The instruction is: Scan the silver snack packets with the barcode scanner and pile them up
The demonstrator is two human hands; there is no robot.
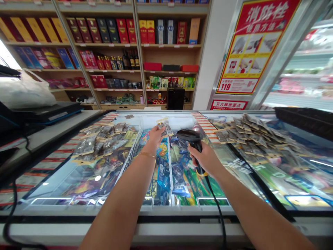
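My left hand (156, 135) pinches a small flat snack packet (166, 127) by its edge, above the glass-topped chest freezer (78, 184). In my right hand (205, 156) is a black handheld barcode scanner (191, 137), gripped by its handle, its head tilted toward the packet but apart from it. A cable (217, 205) runs down from the handle. On the left of the freezer top lies a loose spread of similar packets (87, 144). A larger heap of packets (253, 133) sits on the right side.
Wire baskets (131, 152) inside the freezer hold colourful frozen goods. A black tray (307, 119) lies at the far right. At left, a white plastic bag (26, 92) rests on a dark counter device (54, 113). Shelves (109, 45) of boxed goods stand behind.
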